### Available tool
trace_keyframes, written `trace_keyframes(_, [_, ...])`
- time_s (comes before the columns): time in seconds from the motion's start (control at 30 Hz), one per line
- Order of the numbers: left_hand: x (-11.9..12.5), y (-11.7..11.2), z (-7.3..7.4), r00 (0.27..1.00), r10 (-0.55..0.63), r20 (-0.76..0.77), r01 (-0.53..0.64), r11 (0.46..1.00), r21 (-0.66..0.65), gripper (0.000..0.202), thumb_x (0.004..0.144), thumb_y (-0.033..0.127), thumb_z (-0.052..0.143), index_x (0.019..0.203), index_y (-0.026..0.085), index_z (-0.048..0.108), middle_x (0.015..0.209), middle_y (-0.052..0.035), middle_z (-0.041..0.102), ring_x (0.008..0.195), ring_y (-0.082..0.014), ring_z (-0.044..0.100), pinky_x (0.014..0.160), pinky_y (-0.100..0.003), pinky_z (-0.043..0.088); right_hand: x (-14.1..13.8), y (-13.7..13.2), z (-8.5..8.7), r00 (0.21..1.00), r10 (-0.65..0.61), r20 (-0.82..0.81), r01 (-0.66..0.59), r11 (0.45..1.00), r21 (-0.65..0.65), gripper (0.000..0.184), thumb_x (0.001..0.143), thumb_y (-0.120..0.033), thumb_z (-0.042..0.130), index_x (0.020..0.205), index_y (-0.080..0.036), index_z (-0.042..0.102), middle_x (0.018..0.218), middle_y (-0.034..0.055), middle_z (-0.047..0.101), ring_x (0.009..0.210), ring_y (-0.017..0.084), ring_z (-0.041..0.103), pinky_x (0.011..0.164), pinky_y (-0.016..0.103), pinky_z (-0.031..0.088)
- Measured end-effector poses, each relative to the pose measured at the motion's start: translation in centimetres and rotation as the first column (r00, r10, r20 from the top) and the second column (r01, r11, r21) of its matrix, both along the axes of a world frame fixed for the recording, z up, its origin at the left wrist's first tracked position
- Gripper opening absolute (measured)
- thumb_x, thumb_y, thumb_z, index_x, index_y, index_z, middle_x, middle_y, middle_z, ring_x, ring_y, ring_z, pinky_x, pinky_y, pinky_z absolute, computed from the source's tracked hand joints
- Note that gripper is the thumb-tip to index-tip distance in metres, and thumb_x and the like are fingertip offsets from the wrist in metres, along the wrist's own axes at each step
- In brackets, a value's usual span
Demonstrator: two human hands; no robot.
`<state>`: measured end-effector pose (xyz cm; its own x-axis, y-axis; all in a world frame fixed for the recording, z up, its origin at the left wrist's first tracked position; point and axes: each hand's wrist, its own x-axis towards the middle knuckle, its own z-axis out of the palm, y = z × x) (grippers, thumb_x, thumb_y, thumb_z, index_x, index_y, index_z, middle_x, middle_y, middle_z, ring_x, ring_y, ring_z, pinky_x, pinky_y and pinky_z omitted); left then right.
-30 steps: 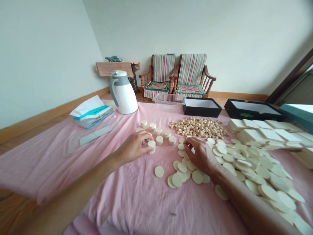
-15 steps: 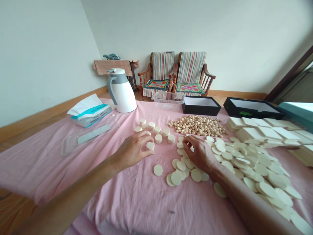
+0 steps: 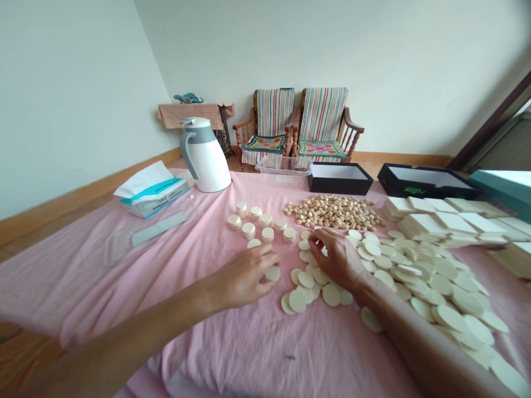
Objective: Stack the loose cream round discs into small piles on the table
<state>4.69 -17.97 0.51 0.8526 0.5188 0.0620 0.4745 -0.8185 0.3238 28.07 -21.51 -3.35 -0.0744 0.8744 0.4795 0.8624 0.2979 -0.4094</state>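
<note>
Two bare hands over a pink cloth (image 3: 124,293), cream discs all around. Left hand (image 3: 243,276): fingers (image 3: 265,257) curled, tips against a lone disc (image 3: 272,273), can't tell if it's gripped. Right hand (image 3: 336,260): fingertips (image 3: 317,239) pressed down at the top of a loose disc cluster (image 3: 307,284), grasp unclear. Short disc stacks (image 3: 259,222) stand in rough rows just beyond the left hand. Larger disc spread (image 3: 435,293) lies right of the right forearm (image 3: 415,337). Further back: pile of round pellets (image 3: 334,213), stacked square pads (image 3: 443,221), two black boxes (image 3: 340,178), clear plastic tub (image 3: 282,170), white vacuum jug (image 3: 205,157), tissue pack (image 3: 151,194).
</note>
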Motion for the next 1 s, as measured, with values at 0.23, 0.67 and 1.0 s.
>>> trace_keyframes(0.23, [2.7,2.0,0.4,0.998,-0.046,-0.042,0.054,0.974,0.221,0.023,0.075,0.003,0.045,0.089,0.017,0.058,0.093,-0.0068,0.057,0.089,-0.0211,0.053,0.077,-0.033,0.040,0.0,0.0,-0.1,1.000,0.002,0.002,-0.002,1.000,-0.010,0.011,0.084,-0.016,0.044,0.075,-0.020,0.049,0.069,0.0010,0.056,0.063,0.014,0.051,0.063,0.025,0.036])
trace_keyframes(0.67, [3.3,0.7,0.9,0.980,-0.168,0.105,0.175,0.982,-0.067,0.021,0.084,0.028,0.060,0.102,0.018,0.065,0.096,-0.0057,0.063,0.090,-0.0195,0.057,0.078,-0.029,0.042,0.2,0.1,-0.1,1.000,-0.017,-0.007,0.017,1.000,-0.009,0.011,0.086,-0.018,0.045,0.077,-0.019,0.052,0.072,0.0024,0.056,0.067,0.014,0.051,0.065,0.025,0.038])
trace_keyframes(1.0, [4.9,-1.0,-0.9,0.988,-0.042,0.147,0.067,0.984,-0.166,0.015,0.070,0.025,0.070,0.081,0.016,0.065,0.083,-0.0030,0.058,0.078,-0.0165,0.056,0.067,-0.024,0.043,0.1,0.1,0.0,1.000,-0.002,-0.012,0.003,0.999,0.038,0.011,0.085,-0.018,0.045,0.076,-0.019,0.052,0.070,0.0018,0.056,0.064,0.014,0.051,0.064,0.025,0.038])
